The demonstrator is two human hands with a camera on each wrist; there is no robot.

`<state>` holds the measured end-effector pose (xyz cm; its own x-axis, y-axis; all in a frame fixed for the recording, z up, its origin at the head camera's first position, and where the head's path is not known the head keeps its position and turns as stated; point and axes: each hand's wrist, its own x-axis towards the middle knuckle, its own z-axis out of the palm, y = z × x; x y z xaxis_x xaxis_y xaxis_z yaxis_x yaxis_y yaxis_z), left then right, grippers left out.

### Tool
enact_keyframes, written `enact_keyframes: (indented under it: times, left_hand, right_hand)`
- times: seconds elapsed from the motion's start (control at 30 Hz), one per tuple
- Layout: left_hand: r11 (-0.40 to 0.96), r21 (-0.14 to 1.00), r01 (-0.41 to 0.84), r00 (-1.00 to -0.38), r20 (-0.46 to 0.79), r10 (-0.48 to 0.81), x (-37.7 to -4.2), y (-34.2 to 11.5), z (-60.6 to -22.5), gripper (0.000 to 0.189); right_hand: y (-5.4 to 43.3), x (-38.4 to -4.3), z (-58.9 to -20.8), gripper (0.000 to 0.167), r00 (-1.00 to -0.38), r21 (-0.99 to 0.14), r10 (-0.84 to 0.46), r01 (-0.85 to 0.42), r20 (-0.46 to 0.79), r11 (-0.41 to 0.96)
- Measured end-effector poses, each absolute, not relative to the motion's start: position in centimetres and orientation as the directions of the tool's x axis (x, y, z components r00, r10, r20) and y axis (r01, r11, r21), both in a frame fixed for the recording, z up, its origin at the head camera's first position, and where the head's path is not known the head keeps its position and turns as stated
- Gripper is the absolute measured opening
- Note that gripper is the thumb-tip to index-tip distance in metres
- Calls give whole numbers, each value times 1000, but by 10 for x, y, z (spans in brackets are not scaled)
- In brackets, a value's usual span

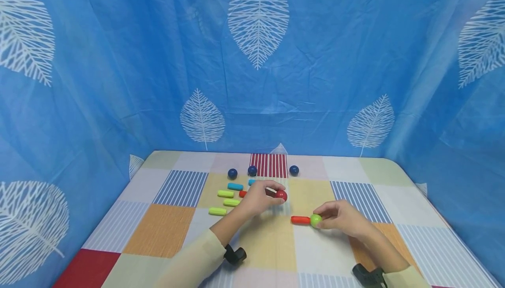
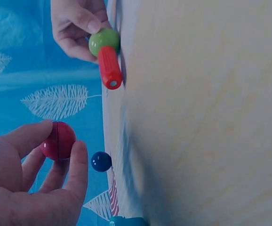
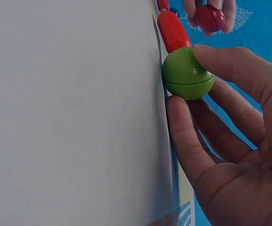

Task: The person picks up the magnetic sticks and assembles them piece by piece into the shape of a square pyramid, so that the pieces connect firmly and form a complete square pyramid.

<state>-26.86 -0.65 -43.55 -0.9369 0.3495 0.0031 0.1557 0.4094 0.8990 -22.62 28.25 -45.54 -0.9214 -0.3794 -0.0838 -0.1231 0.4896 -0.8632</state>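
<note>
Blue curtain [image 1: 315, 82] with white leaves hangs behind the counter [image 1: 268, 248], which is covered in patchwork cloth, in the head view. The left hand [image 1: 258, 198] pinches a red ball [image 1: 281, 195] at centre; to its right the right hand [image 1: 343, 218] has its fingers clamped on a green ball [image 1: 316, 221], which meets the end of a red stick [image 1: 300, 220]. Three navy balls [image 1: 293, 170] lie farther back, two left and one right. Left of the left hand are three lime sticks [image 1: 225, 193] and a blue stick [image 1: 235, 186]; the hand stands in the way of another blue stick and a red piece [image 1: 242, 194] — each only partly visible.

In the left wrist view, thumb and fingers grip the red ball, seam showing, off the counter. A navy ball sits just beyond.

In the right wrist view, thumb and fingers hold the seamed green ball close to the cloth — the red ball is beyond, in the left hand.
</note>
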Motion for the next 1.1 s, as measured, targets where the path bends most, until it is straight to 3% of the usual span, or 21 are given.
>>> enact_keyframes:
  times: [0.8,1.1]
  left_hand:
    - [492,864,102,-908,-122,402,-234,-15,-446,23]
    - [511,852,114,-910,-117,397,-231,-13,-447,22]
  right_hand:
    - [280,-223,-453,33,-907,-875,-415,-139,-76,464]
    - [277,-222,-455,34,-899,-879,-432,-145,-75,454]
